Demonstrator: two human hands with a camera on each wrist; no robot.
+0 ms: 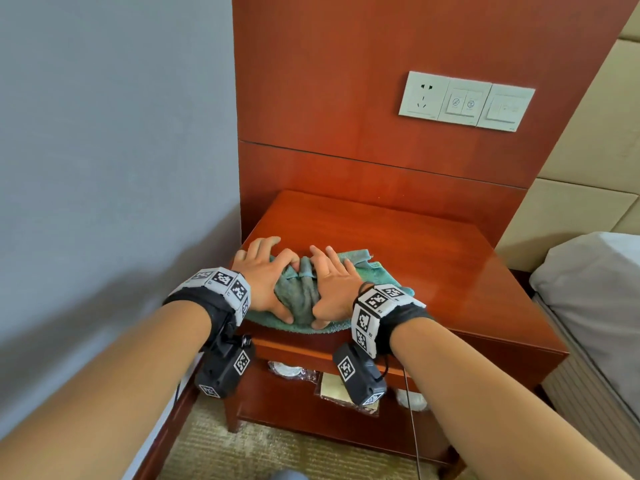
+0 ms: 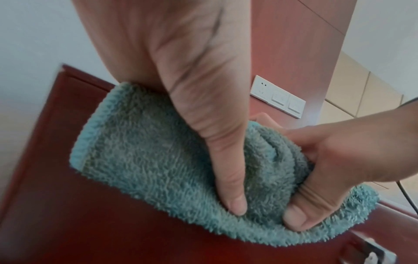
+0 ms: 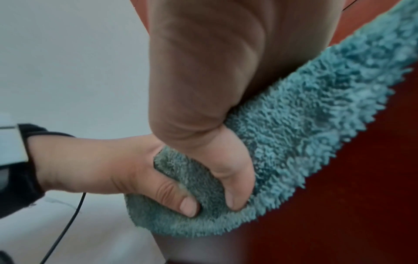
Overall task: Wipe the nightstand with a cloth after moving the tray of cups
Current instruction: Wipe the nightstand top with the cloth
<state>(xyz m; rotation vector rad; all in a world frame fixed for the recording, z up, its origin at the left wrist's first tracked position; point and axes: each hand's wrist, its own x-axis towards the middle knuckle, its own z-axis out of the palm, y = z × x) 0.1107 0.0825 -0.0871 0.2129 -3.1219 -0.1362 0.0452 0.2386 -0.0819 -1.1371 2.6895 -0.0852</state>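
A teal terry cloth (image 1: 298,296) lies at the front left corner of the red-brown nightstand top (image 1: 415,258). My left hand (image 1: 266,278) and right hand (image 1: 336,282) sit side by side on it, fingers spread over the cloth. Between the two thumbs a ridge of the cloth (image 2: 271,160) is bunched up and pinched. In the left wrist view my left thumb (image 2: 228,187) digs into the pile and my right hand (image 2: 339,148) curls round the fold. The right wrist view shows the cloth (image 3: 305,125) under my right hand (image 3: 203,89), with my left hand (image 3: 101,164) gripping the bunch. No tray or cups are in view.
A wooden panel behind the nightstand carries a socket and switch plate (image 1: 464,100). A bed (image 1: 595,289) stands close on the right, a grey wall (image 1: 104,168) on the left. The lower shelf (image 1: 332,386) holds wrapped packets. A thin cable (image 1: 412,427) hangs by the front.
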